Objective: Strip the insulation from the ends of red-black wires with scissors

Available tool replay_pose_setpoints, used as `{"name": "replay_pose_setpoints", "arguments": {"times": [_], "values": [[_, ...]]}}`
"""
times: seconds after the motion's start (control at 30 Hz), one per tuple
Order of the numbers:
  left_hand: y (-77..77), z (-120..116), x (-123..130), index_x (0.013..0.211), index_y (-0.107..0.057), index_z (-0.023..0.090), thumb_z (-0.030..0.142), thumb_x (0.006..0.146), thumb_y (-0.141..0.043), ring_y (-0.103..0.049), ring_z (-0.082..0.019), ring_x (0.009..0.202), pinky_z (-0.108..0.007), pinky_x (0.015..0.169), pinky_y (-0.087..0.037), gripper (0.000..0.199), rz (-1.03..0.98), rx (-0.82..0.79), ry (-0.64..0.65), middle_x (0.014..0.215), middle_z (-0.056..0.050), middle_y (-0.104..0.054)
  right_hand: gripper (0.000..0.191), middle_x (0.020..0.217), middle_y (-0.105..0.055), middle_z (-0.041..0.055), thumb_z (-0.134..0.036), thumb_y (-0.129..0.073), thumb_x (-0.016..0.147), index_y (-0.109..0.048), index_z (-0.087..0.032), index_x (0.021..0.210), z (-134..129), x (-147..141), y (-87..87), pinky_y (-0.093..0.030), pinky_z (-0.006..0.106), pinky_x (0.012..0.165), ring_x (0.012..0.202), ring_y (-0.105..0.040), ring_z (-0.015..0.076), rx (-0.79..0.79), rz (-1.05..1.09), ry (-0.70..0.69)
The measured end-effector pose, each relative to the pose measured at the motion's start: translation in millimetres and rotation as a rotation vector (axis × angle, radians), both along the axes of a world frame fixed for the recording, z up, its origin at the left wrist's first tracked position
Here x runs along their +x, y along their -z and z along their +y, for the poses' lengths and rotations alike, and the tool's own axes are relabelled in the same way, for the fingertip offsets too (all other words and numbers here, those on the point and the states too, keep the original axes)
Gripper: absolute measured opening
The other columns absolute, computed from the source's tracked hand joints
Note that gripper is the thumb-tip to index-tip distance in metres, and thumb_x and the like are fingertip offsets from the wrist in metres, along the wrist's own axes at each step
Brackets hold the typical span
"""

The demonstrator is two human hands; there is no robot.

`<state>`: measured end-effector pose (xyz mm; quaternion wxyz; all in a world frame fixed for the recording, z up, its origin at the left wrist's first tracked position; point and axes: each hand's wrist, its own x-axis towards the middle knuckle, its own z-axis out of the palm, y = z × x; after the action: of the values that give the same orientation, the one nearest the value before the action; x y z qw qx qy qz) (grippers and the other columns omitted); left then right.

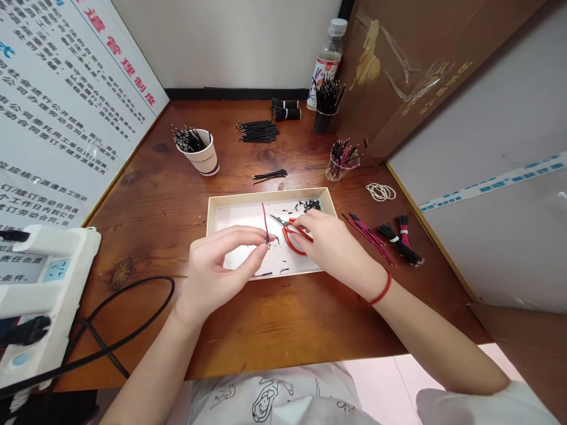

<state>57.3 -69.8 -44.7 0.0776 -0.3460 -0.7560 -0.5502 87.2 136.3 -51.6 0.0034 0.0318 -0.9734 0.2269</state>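
Pinching a pink-and-black wire (264, 218) narrowly between thumb and fingers of the left hand (221, 260), and gripping orange-handled scissors (286, 224) in the right hand (330, 245), both over a shallow cardboard box (267, 195). Lying in its far right corner: black scraps (311, 205); standing beyond its far left corner: a paper cup (204, 159) of black wires (189, 140).

To your left, a white power strip (66, 301) lies beside a printed board (66, 106); at the far side of the table (266, 336), a labelled bottle (326, 68) stands upright near a brown cardboard box (398, 65).
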Motion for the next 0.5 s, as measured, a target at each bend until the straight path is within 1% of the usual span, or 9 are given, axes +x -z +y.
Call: {"name": "replay_pose_setpoints", "arguments": {"times": [0.07, 0.13, 0.23, 0.3, 0.33, 0.37, 0.4, 0.47, 0.5], "values": [[0.0, 0, 0, 0.083, -0.069, 0.020, 0.010, 0.084, -0.065, -0.073, -0.017, 0.080, -0.030, 0.074, -0.061, 0.011, 0.045, 0.003, 0.000, 0.086, -0.003, -0.077, 0.007, 0.096, -0.067, 0.0130, -0.016, -0.065, 0.087, -0.065, -0.012, 0.092, -4, -2, 4.8, -0.045, 0.032, 0.069, 0.079, -0.064, 0.0225, 0.067, -0.114, 0.005], [0.0, -1, 0, 0.082, -0.068, 0.020, 0.009, 0.083, -0.065, -0.073, -0.017, 0.080, -0.030, 0.073, -0.061, 0.011, 0.080, 0.009, -0.009, 0.086, -0.003, -0.077, 0.011, 0.098, -0.068, 0.0139, -0.014, -0.066, 0.086, -0.061, -0.011, 0.096, -4, -6, 7.7, -0.044, 0.031, 0.068, 0.081, -0.065, 0.0238, 0.071, -0.165, 0.036], [0.3, -2, -2, 0.080, -0.067, 0.019, 0.007, 0.081, -0.066, -0.074, -0.017, 0.080, -0.029, 0.073, -0.061, 0.012, 0.115, 0.035, -0.019, 0.087, -0.003, -0.077, 0.007, 0.092, -0.068, 0.0142, -0.009, -0.063, 0.085, -0.058, -0.012, 0.089, -2, -10, 7.0, -0.044, 0.032, 0.068, 0.080, -0.065, 0.0250, 0.060, -0.214, 0.073], [0.9, -3, -3, 0.080, -0.067, 0.019, 0.005, 0.079, -0.067, -0.074, -0.017, 0.081, -0.029, 0.074, -0.060, 0.014, 0.119, 0.048, -0.026, 0.088, -0.003, -0.077, 0.006, 0.087, -0.067, 0.0140, -0.009, -0.059, 0.087, -0.055, -0.013, 0.084, -2, -10, 4.3, -0.044, 0.033, 0.069, 0.079, -0.065, 0.0257, 0.056, -0.240, 0.088], [1.1, -3, -3, 0.080, -0.066, 0.019, 0.004, 0.079, -0.066, -0.074, -0.017, 0.081, -0.029, 0.075, -0.060, 0.015, 0.118, 0.049, -0.033, 0.089, -0.003, -0.077, 0.007, 0.086, -0.067, 0.0132, -0.009, -0.057, 0.088, -0.054, -0.014, 0.084, -2, -8, 2.7, -0.045, 0.034, 0.069, 0.078, -0.064, 0.0254, 0.019, -0.236, 0.106], [1.3, -3, -4, 0.080, -0.066, 0.019, 0.003, 0.079, -0.066, -0.074, -0.017, 0.081, -0.029, 0.075, -0.060, 0.016, 0.118, 0.045, -0.045, 0.090, -0.003, -0.077, 0.006, 0.086, -0.067, 0.0123, -0.010, -0.054, 0.089, -0.052, -0.015, 0.086, -2, -7, 1.1, -0.045, 0.034, 0.070, 0.079, -0.064, 0.0246, -0.060, -0.210, 0.129], [1.5, -3, -4, 0.081, -0.066, 0.019, 0.003, 0.079, -0.065, -0.074, -0.017, 0.082, -0.030, 0.075, -0.060, 0.016, 0.116, 0.039, -0.058, 0.090, -0.003, -0.077, 0.006, 0.088, -0.066, 0.0111, -0.011, -0.053, 0.090, -0.051, -0.016, 0.089, -2, -4, -0.5, -0.047, 0.034, 0.072, 0.080, -0.064, 0.0234, -0.185, -0.162, 0.153], [1.8, -4, -6, 0.081, -0.066, 0.020, 0.004, 0.080, -0.064, -0.074, -0.017, 0.083, -0.031, 0.076, -0.060, 0.016, 0.122, 0.021, -0.097, 0.091, -0.003, -0.077, 0.007, 0.090, -0.063, 0.0074, -0.018, -0.055, 0.091, -0.048, -0.019, 0.092, -2, 3, -4.1, -0.048, 0.032, 0.074, 0.083, -0.062, 0.0197, -0.525, -0.052, 0.167], [2.0, -4, -7, 0.081, -0.067, 0.020, 0.004, 0.081, -0.064, -0.074, -0.018, 0.084, -0.031, 0.077, -0.060, 0.016, 0.133, 0.004, -0.125, 0.091, -0.003, -0.077, 0.012, 0.090, -0.061, 0.0052, -0.025, -0.059, 0.091, -0.048, -0.021, 0.093, -2, 7, -6.1, -0.049, 0.031, 0.074, 0.082, -0.060, 0.0178, -0.697, -0.027, 0.136]]}}
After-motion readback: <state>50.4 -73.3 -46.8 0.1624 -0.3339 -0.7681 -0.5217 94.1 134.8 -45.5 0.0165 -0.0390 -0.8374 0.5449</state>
